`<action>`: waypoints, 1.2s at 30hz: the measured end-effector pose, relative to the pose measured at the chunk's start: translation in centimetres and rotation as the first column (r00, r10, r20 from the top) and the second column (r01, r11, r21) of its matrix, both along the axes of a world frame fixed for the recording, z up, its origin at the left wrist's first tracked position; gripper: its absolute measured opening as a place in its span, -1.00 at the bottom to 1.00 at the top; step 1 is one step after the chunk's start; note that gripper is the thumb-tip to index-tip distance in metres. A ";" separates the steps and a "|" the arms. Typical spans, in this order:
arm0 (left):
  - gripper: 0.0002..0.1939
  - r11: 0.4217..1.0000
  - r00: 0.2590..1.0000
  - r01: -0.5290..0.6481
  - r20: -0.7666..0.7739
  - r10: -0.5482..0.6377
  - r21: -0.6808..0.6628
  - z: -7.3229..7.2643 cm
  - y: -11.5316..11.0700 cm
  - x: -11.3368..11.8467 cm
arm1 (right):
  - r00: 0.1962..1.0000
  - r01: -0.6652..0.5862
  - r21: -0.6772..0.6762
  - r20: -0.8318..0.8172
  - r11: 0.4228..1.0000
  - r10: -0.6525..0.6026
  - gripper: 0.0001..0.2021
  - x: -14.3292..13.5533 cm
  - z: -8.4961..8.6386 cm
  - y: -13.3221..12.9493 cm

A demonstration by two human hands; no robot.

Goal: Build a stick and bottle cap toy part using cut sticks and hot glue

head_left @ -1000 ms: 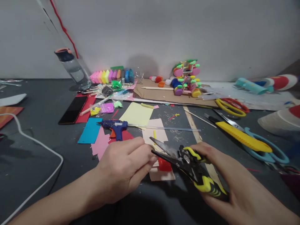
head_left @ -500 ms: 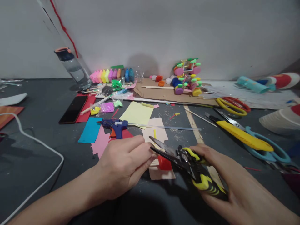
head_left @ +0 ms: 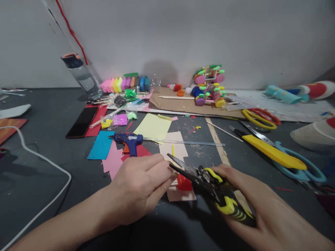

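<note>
My right hand (head_left: pixel 243 191) is wrapped around the yellow-and-black handles of a pair of snips (head_left: pixel 209 184). The blades stand parted and point left, their tips beside the fingertips of my left hand (head_left: pixel 146 184). Those fingers are pinched on a thin pale stick, mostly hidden; only a small bit shows near the blades. Beneath the blades, a red piece (head_left: pixel 184 182) and some pale sticks lie on a light pink paper (head_left: pixel 180 196). Just beyond my left hand rests a blue glue gun (head_left: pixel 132 140) with a long clear glue stick (head_left: pixel 183 142) in its back.
Scissors with light blue handles (head_left: pixel 311 170) and a yellow utility knife (head_left: pixel 274 151) lie to the right. A black phone (head_left: pixel 82 122) and a tilted water bottle (head_left: pixel 83 78) are at the left. Colourful small wheeled models (head_left: pixel 209 85) stand on cardboard at the back. A white cable (head_left: pixel 49 162) curves along the left.
Both hands and the snips have shifted very slightly right and down in view. The blades stay parted beside my left fingertips.
</note>
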State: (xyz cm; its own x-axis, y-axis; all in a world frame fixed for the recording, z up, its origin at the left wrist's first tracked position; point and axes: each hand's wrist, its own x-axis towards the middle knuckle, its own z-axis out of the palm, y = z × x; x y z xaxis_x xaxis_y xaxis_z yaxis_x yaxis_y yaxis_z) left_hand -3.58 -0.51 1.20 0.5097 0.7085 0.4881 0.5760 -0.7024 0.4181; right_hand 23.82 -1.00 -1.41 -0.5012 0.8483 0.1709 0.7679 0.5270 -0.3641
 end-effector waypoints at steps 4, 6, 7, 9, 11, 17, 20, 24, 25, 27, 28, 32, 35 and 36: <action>-0.72 1.000 1.000 -0.003 -0.024 0.003 -0.002 -0.2 -0.1 0.0 | 0.999 -0.045 0.048 0.010 0.998 0.044 -0.38 0.9 -0.1 0.1; -0.73 1.000 0.999 -0.014 -0.035 0.014 -0.014 -0.3 -0.1 0.0 | 0.995 -0.098 0.104 0.021 0.990 0.097 -0.41 1.2 0.0 0.2; -0.73 1.000 0.999 -0.019 -0.032 0.018 -0.025 -0.3 -0.2 0.0 | 0.993 -0.121 0.125 0.029 0.985 0.118 -0.42 1.3 0.1 0.3; -0.74 0.999 1.000 -0.018 0.003 0.018 -0.034 -0.3 -0.1 0.1 | 0.989 -0.144 0.151 0.040 0.978 0.140 -0.44 1.2 0.3 0.3; -0.75 1.000 0.998 -0.002 0.065 0.003 -0.021 -0.2 -0.1 0.3 | 0.988 -0.153 0.149 0.046 0.977 0.147 -0.46 1.0 0.5 0.3; -0.72 0.998 0.991 0.028 0.129 -0.035 0.057 0.2 0.2 0.5 | 0.988 -0.147 0.069 0.057 0.987 0.143 -0.45 0.3 0.5 0.5; -0.68 0.997 0.996 0.028 0.084 -0.033 0.066 0.3 0.1 0.3 | 0.987 -0.148 0.055 0.075 0.987 0.144 -0.41 0.4 0.4 0.5; -0.67 0.998 0.997 0.031 0.064 -0.035 0.057 0.2 0.0 0.1 | 0.985 -0.153 0.094 0.097 0.984 0.144 -0.40 1.0 0.0 0.2; -0.67 0.998 0.997 0.032 0.063 -0.035 0.061 0.2 0.0 0.1 | 0.985 -0.151 0.102 0.100 0.983 0.141 -0.40 1.1 -0.1 0.2; -0.66 0.997 0.998 0.029 0.055 -0.033 0.065 0.1 -0.1 0.1 | 0.985 -0.151 0.107 0.105 0.983 0.140 -0.38 1.4 -0.2 0.1; -0.66 0.997 0.998 0.028 0.053 -0.031 0.067 0.1 -0.1 0.1 | 0.984 -0.155 0.104 0.107 0.982 0.144 -0.38 1.4 -0.2 0.0; -0.65 0.996 0.998 0.034 0.053 -0.038 0.085 0.2 -0.1 0.1 | 0.981 -0.173 0.096 0.104 0.980 0.163 -0.37 1.6 -0.3 0.0; -0.66 0.995 0.996 0.057 0.065 -0.063 0.084 0.4 -0.1 0.2 | 0.982 -0.168 0.073 0.103 0.983 0.160 -0.35 1.6 -0.4 0.0; -0.66 0.994 0.995 0.062 0.071 -0.069 0.087 0.4 -0.1 0.2 | 0.982 -0.166 0.070 0.102 0.984 0.158 -0.35 1.7 -0.4 0.0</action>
